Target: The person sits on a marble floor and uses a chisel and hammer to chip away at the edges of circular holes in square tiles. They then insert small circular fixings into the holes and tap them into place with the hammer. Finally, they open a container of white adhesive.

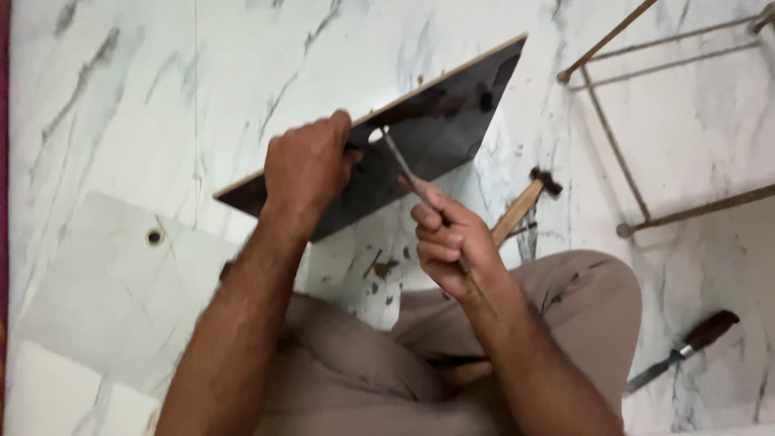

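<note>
We sit on a white marble floor (121, 97), knees up in tan trousers (581, 299), with a dark tile (428, 129) raised in front of us. Our left hand (307, 165) is clenched over the tile's upper edge, holding it tilted so its dark face turns toward us and its pale edge shows along the top. Our right hand (448, 238) is closed around a thin metal file (404, 169), whose tip meets a small rounded notch in the tile's upper edge, just beside the left hand's fingers.

A hammer (525, 202) with a wooden handle lies on the floor just behind the right hand, its dark head pointing away from us. Brown crumbs and smears (379, 266) dot the floor beneath the tile. To the left lies a pale slab (105, 274) with a small round hole (154, 236) in it. At far right a knife-like tool (682, 351) with a dark handle rests on the floor, well apart from both hands, and a frame of thin metal rods (613, 145) stands beyond it.
</note>
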